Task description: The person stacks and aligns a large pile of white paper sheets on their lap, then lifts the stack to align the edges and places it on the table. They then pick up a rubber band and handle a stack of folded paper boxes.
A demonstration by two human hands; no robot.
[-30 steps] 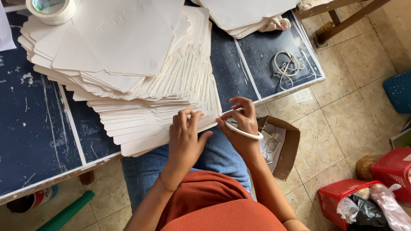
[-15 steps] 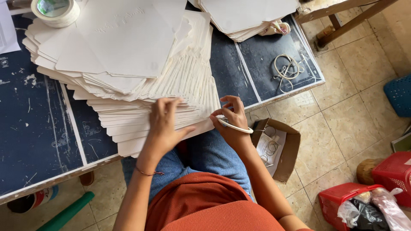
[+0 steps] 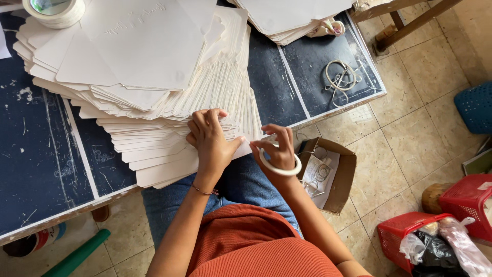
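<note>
The left hand (image 3: 210,141) lies palm-down on the near edge of the fanned stack of white card sheets (image 3: 148,77), fingers curled over the sheet edges and thumb spread toward the right. It presses the stack but closes around nothing; the posture suits holding the leaves steady while their edges are separated or counted.

The right hand (image 3: 277,151) is just beside the left, at the corner of the stack that overhangs the table edge. Its fingertips are pinched together at that corner, probably on the edge of a sheet, though the contact point is too small to confirm. A white tape ring (image 3: 280,166) is worn around this hand like a bangle, which keeps it within reach while leaving the fingers free.

The stack is fanned toward the person, so each sheet edge is exposed in steps. It rests on the dark blue table (image 3: 41,169), with its lower corner projecting over the person's lap.

Other items:
- A second roll of tape (image 3: 51,10) sits on top of the stack at the far left.
- A second pile of white sheets (image 3: 292,15) lies at the far side of the table.
- A loose bunch of rubber bands (image 3: 342,79) lies on the table to the right, well apart from both hands.
- An open cardboard box (image 3: 330,174) stands on the tiled floor beside the person's right knee, holding more bands.
- Red baskets (image 3: 464,202) stand on the floor at far right.
</note>
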